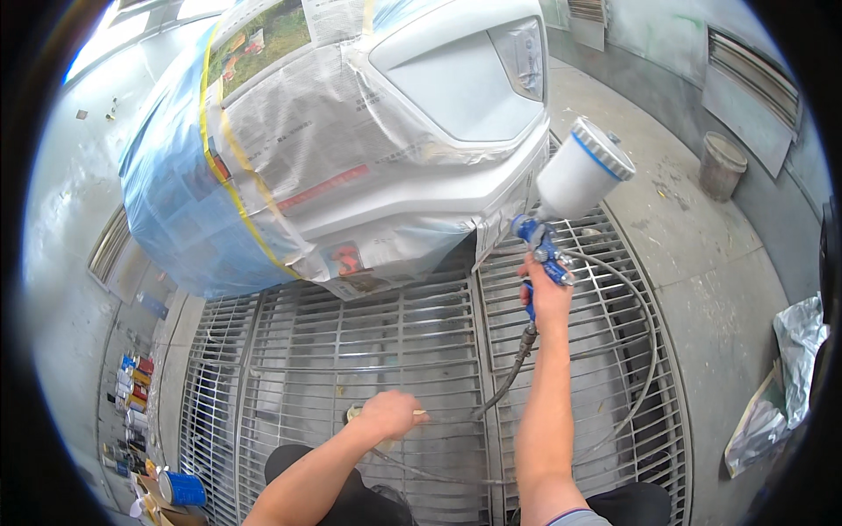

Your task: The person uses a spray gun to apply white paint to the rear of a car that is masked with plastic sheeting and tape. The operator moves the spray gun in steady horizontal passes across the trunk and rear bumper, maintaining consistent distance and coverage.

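Observation:
My right hand (551,294) is wrapped round the grip of a blue paint spray gun (544,245), held up at the right. A large whitish paint cup (579,171) with a ribbed lid sits tilted on top of the gun. From its grip runs a dark air hose (517,364). Close by stands a vehicle's corner with a white bumper (421,203); the gun is just right of it. Low in the middle, my left hand (392,415) is closed on a crumpled pale yellowish cloth (354,412), mostly hidden by the fingers.
Masking newspaper (298,149) and blue plastic film (167,202) cover the vehicle. Underfoot is a metal floor grating (368,342), with the hose looping over it. Paint cans (181,488) line the left wall. A bucket (723,167) and crumpled foil-like sheeting (798,351) are at right.

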### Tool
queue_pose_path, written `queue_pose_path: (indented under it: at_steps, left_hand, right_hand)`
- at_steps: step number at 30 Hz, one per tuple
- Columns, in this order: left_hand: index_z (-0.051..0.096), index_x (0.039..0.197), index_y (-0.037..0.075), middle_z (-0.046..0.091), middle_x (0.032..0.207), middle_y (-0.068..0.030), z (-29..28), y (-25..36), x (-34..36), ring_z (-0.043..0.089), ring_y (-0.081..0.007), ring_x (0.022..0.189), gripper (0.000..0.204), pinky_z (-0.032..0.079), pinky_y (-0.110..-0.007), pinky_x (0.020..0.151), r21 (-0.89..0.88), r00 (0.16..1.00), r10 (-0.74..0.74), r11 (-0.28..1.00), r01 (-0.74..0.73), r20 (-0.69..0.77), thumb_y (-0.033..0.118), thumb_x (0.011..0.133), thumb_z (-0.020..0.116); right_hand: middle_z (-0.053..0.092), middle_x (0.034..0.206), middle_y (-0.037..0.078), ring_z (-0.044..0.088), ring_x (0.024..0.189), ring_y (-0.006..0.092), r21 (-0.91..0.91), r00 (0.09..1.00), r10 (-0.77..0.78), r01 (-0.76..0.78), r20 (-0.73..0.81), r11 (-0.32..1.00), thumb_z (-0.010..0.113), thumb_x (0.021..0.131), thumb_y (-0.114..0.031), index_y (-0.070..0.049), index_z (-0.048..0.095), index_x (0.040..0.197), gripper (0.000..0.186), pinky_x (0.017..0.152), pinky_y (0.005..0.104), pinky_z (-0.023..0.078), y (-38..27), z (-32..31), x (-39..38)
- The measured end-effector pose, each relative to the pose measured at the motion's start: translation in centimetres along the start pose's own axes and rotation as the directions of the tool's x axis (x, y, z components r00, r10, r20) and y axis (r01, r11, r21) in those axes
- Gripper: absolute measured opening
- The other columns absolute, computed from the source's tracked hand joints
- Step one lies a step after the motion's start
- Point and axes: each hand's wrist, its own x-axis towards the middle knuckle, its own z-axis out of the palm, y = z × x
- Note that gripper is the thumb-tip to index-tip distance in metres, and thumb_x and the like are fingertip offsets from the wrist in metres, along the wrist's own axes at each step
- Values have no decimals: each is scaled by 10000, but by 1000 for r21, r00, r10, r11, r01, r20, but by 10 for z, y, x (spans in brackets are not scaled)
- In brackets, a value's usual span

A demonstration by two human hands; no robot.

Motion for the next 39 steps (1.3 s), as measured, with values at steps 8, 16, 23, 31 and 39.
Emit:
queue_pose_path:
  at_steps: [8, 16, 23, 31, 39]
  left_hand:
    - [790, 1142, 149, 774, 1084, -167, -12, 10, 4, 719, -399, 1078, 453, 582, -517, 918, -13, 990, -83, 997, 82, -115, 546, 1032, 601]
    - [787, 1088, 82, 784, 1049, -155, -19, 9, -8, 759, -346, 991, 426, 602, -469, 867, 45, 987, -120, 992, 115, 104, 482, 1024, 653]
    - [799, 1097, 141, 780, 869, -87, -15, 14, -14, 758, -245, 730, 393, 591, -427, 771, -18, 962, -185, 981, 192, 199, 499, 1019, 655]
    - [787, 1060, 118, 777, 1023, -164, 3, -4, -6, 728, -404, 1050, 444, 594, -529, 862, 97, 996, -78, 992, 81, -36, 534, 1011, 641]
    - [783, 1049, 92, 776, 1020, -178, -8, -7, -9, 741, -406, 1016, 461, 607, -528, 841, 62, 982, -145, 986, 153, -122, 526, 1018, 632]
  right_hand:
    - [681, 747, 35, 535, 443, 104, -107, 897, -121, 82, -426, 991, 784, 980, -247, -32, 711, 887, 245, 383, 269, 404, 25, -34, 21]
    - [679, 690, 18, 572, 483, 96, -15, 1000, -18, 17, -18, 1000, 772, 988, -191, -21, 742, 856, 218, 431, 258, 435, 36, 5, -39]
    - [655, 621, 6, 578, 512, 83, 80, 884, 68, -118, 463, 990, 813, 927, -150, -29, 790, 884, 130, 477, 252, 428, 34, 32, -64]
    - [726, 761, 53, 584, 478, 105, 57, 998, 27, -24, -63, 998, 770, 986, -222, -24, 731, 924, 211, 412, 268, 436, 66, -7, -24]
    - [704, 773, 42, 528, 450, 103, 112, 925, 3, 42, -381, 993, 739, 1011, -213, -20, 717, 945, 206, 390, 262, 408, 53, -21, -19]
